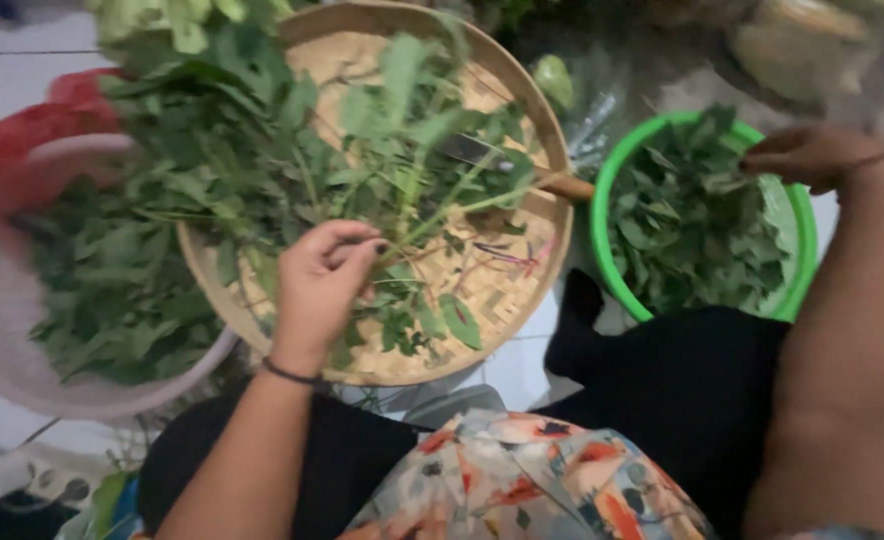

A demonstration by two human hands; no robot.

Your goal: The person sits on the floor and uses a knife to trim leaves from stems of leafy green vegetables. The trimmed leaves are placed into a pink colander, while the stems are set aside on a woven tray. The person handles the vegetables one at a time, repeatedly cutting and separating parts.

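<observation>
My left hand (322, 285) pinches a leafy green stalk (432, 215) over a round woven bamboo tray (522, 290) piled with green stems and leaves. A knife (507, 165) with a wooden handle lies on the tray under the greens. My right hand (812, 155) hovers over a green plastic bowl (602, 200) full of picked leaves, its fingers bunched at the bowl's far rim; whether they hold leaves I cannot tell.
A pale pink basin (22, 370) heaped with more greens sits at the left, with a red plastic bag (22, 125) behind it. My lap in dark and floral cloth (522, 480) fills the bottom. White floor tiles (507, 365) show between tray and bowl.
</observation>
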